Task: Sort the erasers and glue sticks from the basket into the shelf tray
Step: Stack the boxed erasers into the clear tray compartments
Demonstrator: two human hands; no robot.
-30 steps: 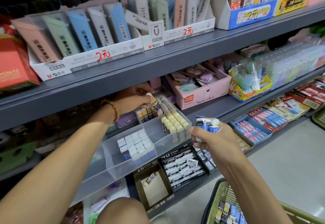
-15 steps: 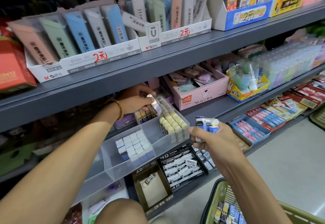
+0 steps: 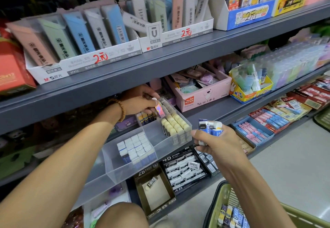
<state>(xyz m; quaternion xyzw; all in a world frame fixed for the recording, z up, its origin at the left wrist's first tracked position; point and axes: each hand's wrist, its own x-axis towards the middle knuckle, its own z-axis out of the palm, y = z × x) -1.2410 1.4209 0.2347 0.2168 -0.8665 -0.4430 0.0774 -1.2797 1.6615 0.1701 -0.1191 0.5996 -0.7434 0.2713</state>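
Note:
A clear plastic shelf tray [image 3: 125, 167] juts out from the middle shelf, split into compartments. White-and-blue erasers [image 3: 136, 148] fill its front part, cream-topped ones [image 3: 175, 123] the right part. At the tray's back my left hand [image 3: 141, 100] pinches a shiny wrapped eraser [image 3: 159, 110], lowered beside a row of yellow-and-blue erasers [image 3: 146, 117]. My right hand [image 3: 214, 142] grips a bunch of blue-and-white erasers [image 3: 210, 126] just right of the tray. The green basket [image 3: 217, 202] at the bottom right holds several more erasers [image 3: 232, 217].
The upper shelf [image 3: 160, 61] hangs low over my left hand, with boxes of pencil leads [image 3: 85, 56]. A pink box [image 3: 205, 97] and a yellow box [image 3: 250, 93] stand to the right. Black eraser boxes [image 3: 184, 170] lie below the tray. My knee [image 3: 121, 215] is at the bottom.
My left hand has turned the eraser downward and lowered it toward the tray's back compartment. My right hand has stayed in place with its bunch.

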